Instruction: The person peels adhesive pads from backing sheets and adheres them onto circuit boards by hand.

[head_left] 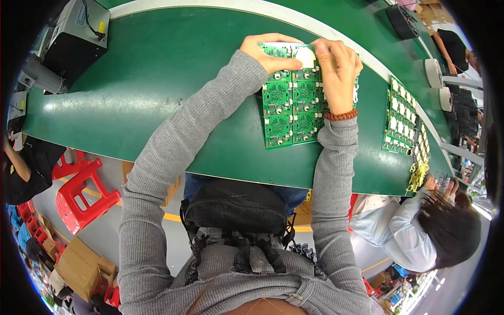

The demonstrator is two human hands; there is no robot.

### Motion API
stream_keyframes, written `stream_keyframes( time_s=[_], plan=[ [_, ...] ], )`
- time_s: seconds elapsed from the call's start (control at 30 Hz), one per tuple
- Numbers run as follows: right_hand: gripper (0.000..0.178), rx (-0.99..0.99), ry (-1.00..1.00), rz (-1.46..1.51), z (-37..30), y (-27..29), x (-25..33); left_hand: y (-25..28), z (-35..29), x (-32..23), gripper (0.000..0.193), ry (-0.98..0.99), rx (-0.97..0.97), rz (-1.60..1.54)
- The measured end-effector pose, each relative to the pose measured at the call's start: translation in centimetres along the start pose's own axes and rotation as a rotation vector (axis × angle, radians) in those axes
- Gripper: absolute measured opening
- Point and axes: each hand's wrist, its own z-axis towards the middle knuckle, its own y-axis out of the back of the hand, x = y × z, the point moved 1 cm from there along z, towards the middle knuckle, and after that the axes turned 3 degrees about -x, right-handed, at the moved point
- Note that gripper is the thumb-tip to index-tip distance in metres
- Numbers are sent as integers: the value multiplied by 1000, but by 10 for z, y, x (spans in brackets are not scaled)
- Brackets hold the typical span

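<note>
Head view — bare hands [261, 51] [338, 71] touch a gridded, rectangular circuit panel [277, 98]

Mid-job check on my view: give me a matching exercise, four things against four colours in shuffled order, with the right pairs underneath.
Things:
1. Bracelet
2. Round piece at the left hand
3. Circuit-board panel under the right hand
4. Plastic stool

Colours:
A. Green
B. Red
C. Whitish
D. Brown

Pairs: 1-D, 2-C, 3-A, 4-B
</note>
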Motion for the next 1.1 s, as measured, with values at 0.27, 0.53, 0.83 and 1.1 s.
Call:
stream_keyframes(
  time_s=[0.27, 0.53, 0.83, 1.1],
  plan=[
    [20, 109, 40, 82, 1, 12, 9, 2, 0, 1, 38, 4, -3, -20],
    [24, 206, -35, 172, 2, 15, 4, 0, -1, 2, 37, 23, -4, 26],
    [16, 110, -81, 113, 0, 10, 6, -3, -1, 1, 32, -22, -18, 14],
    [12, 43, -48, 51, -1, 8, 6, -3, -1, 2, 29, -35, -28, 0]
  ],
)
